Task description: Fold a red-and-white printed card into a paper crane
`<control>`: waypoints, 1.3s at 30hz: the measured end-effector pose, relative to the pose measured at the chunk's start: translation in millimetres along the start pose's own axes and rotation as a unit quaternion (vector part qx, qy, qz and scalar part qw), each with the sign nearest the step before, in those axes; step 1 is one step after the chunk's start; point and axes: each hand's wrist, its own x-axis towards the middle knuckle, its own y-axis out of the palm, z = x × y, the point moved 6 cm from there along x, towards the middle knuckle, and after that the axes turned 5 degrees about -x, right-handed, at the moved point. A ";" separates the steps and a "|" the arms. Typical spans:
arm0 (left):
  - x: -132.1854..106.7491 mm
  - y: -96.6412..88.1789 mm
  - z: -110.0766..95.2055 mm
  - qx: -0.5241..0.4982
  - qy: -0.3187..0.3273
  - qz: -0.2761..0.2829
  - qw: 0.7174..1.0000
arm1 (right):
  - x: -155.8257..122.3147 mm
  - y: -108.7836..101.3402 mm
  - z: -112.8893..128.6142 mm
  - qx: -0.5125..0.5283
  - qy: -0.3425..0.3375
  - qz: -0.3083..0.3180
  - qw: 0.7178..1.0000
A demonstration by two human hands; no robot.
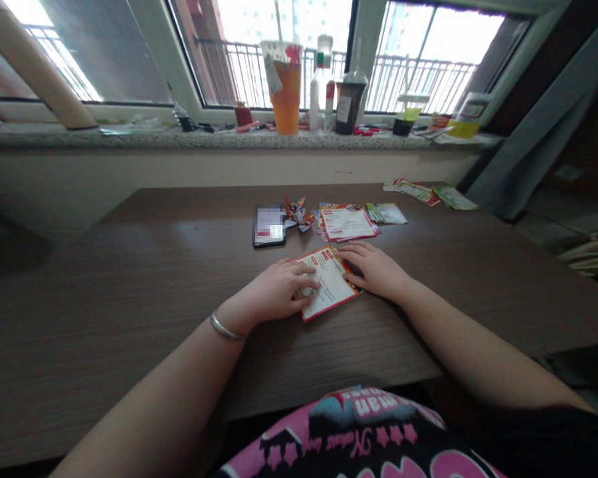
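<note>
One red-edged card (pixel 333 282) is lying on the bench (pixel 104 318); left hand (pixel 279 287) is resting spread across its left side, right hand (pixel 376 269) is touching its right edge, loosely curved.

Left hand (pixel 280 289) is kinda draped over a red-edged card (pixel 331 282), right hand (pixel 376 269) on its 2 o'clock side. Phone (pixel 269 227) sits around 10 or 11.

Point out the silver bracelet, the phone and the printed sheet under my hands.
Silver bracelet (pixel 222 329): head view, on its curved band.
Phone (pixel 269 226): head view, on its pixelated screen.
Printed sheet (pixel 331 285): head view, on its white middle.
</note>
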 end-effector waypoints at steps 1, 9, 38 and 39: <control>-0.4 0.4 0.4 -0.003 -0.002 0.002 1.000 | 0.1 -0.9 -0.2 0.005 0.007 -0.002 1.000; -0.2 3.9 0.9 0.030 -0.021 -0.005 0.999 | -0.4 -11.6 3.2 0.038 0.038 -0.018 0.998; -6.6 -8.4 35.5 0.055 -0.069 -0.022 0.996 | -3.1 -0.6 1.1 -0.025 -0.040 -0.026 0.999; -6.4 -8.5 34.7 0.055 -0.070 -0.021 0.996 | -3.1 -1.8 1.9 -0.030 -0.042 -0.032 0.998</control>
